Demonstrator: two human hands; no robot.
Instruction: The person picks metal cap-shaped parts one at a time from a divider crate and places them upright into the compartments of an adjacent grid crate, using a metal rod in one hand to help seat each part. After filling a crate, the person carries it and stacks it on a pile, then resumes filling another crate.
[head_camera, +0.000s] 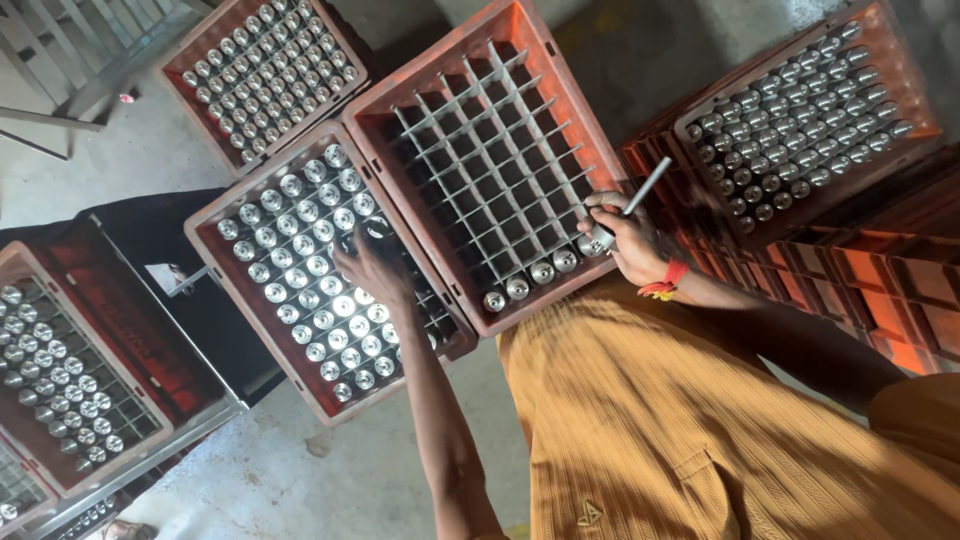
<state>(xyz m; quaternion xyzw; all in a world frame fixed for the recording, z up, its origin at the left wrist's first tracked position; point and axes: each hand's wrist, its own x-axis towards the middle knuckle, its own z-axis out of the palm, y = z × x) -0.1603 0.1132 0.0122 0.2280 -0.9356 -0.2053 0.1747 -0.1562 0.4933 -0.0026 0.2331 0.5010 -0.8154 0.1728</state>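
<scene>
While the left hand (368, 268) is gripping a metal cylinder (378, 228) in the full crate (215, 240), the right hand (625, 240), clutching a rod (648, 186), is setting another in the centre-frame divider crate (470, 30), one row begun.

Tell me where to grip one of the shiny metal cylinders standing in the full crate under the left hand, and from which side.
Take a metal cylinder by its round top end, coming straight down from above. Each stands upright in its own cell of the red crate, so the dividers block its sides and only the cap is exposed. The left hand reaches in that way. Expect a fingertip pinch; neighbours crowd close.
</scene>
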